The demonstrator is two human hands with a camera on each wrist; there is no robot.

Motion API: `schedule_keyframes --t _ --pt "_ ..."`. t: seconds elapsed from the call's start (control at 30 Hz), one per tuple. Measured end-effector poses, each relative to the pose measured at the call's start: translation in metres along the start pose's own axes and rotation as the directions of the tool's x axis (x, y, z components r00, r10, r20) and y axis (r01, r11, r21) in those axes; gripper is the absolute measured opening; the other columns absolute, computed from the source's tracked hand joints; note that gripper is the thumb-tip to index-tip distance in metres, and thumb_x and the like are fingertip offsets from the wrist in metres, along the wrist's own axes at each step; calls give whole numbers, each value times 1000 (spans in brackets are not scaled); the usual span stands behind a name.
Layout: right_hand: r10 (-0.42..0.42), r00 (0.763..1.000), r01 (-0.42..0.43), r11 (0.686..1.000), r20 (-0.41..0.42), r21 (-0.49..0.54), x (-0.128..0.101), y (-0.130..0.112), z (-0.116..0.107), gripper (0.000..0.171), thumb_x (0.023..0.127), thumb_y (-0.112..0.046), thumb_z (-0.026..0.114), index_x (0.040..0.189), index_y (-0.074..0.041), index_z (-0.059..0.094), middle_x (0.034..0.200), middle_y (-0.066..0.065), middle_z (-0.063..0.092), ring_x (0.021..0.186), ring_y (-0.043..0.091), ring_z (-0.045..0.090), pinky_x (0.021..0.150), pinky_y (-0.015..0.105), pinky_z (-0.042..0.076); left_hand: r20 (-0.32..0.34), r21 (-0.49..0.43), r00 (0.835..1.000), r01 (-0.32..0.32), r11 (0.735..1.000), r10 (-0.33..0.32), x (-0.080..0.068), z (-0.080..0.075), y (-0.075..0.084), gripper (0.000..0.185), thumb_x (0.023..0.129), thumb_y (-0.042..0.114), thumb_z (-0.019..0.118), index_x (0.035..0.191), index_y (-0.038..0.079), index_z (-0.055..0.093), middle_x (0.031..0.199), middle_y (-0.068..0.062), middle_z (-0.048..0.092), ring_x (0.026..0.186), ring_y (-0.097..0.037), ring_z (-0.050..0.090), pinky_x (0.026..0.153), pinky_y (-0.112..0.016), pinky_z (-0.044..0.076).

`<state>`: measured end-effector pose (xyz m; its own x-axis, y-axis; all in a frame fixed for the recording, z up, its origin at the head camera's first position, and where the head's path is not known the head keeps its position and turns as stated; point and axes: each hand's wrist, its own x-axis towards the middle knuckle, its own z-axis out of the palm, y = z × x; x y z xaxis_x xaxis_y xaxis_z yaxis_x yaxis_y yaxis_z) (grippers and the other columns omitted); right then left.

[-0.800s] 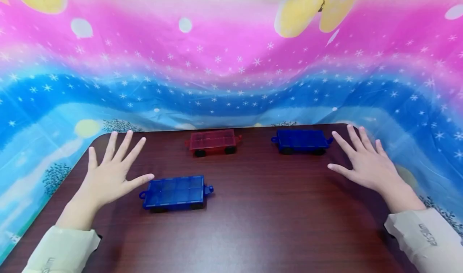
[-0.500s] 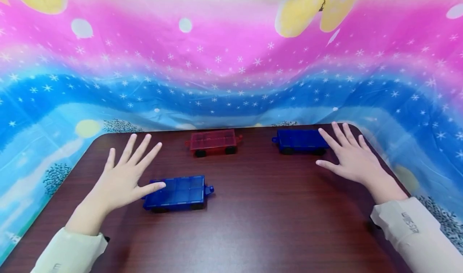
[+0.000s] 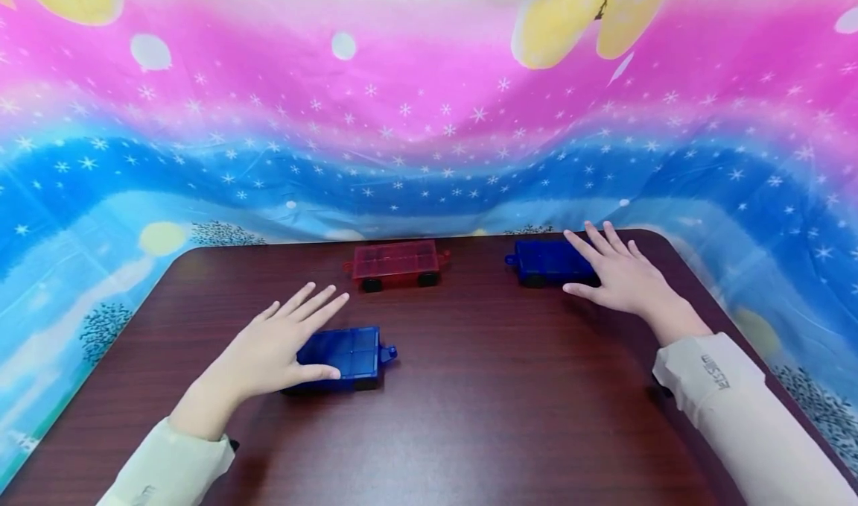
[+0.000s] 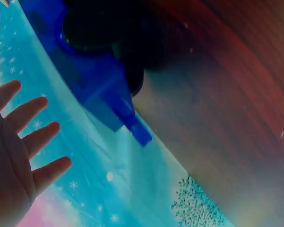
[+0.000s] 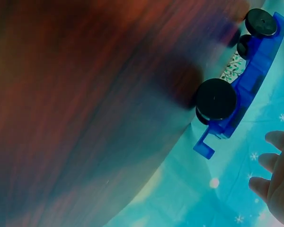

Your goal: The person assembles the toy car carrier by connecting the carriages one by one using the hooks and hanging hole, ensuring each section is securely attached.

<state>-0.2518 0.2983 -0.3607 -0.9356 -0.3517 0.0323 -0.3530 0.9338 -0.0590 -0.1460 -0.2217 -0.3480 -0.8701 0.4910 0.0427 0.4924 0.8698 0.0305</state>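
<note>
My left hand (image 3: 271, 353) hovers over the rear end of the near blue toy car base (image 3: 351, 349), fingers spread, covering part of it. In the left wrist view that base (image 4: 92, 78) shows its black wheels and coupling, apart from the fingers (image 4: 38, 113). Over the right end of the far blue toy car base (image 3: 550, 258) is my right hand (image 3: 620, 279), its fingers also spread. In the right wrist view this far base (image 5: 248, 80) stands on black wheels, with a gap to the fingers (image 5: 270, 163). Neither hand grips anything.
A clear red toy car base (image 3: 395, 260) stands at the table's back, between the hands and left of the far blue one. The dark wooden table (image 3: 469, 416) ends at a patterned cloth (image 3: 429, 118) hanging behind and at both sides.
Both hands have moved inward: the left to the right over the near blue base, the right to the left over the far blue base. All three bases stay where they were.
</note>
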Motion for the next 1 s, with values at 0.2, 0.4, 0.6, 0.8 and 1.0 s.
schedule_keyframes --t 0.2,0.4,0.6,0.8,1.0 --pt "-34 999 33 999 28 23 15 2 2 79 86 -55 54 149 -25 17 154 17 10 140 41 -2 102 70 11 22 -69 999 -31 997 32 2 6 4 92 71 71 58 147 36 20 151 1 29 141 -27 21 101 -60 31" --pt "-58 997 54 996 55 69 25 2 6 77 85 -50 58 148 -22 22 153 18 15 139 44 2 101 71 12 50 -97 997 -50 994 55 3 9 5 88 72 68 61 144 29 32 146 -2 39 136 -29 32 101 -54 37" --pt "-91 994 83 990 62 115 34 3 11 76 84 -43 64 147 -21 27 151 18 22 139 46 5 102 69 13 68 -86 996 -44 995 50 3 14 4 87 70 68 63 143 28 36 141 -3 45 131 -26 40 97 -51 41" --pt "-124 991 116 985 56 131 40 3 12 71 83 -36 68 143 -18 36 145 22 31 135 48 19 102 65 23 90 -83 995 -34 996 41 2 16 3 85 70 65 65 142 28 37 137 0 49 124 -22 47 93 -46 46" --pt "-117 992 111 982 35 154 40 3 11 64 80 -37 70 136 -18 48 139 23 39 126 44 35 97 61 33 94 -66 995 -37 997 43 3 14 4 80 71 60 68 140 29 41 130 -1 54 116 -21 53 90 -44 48"
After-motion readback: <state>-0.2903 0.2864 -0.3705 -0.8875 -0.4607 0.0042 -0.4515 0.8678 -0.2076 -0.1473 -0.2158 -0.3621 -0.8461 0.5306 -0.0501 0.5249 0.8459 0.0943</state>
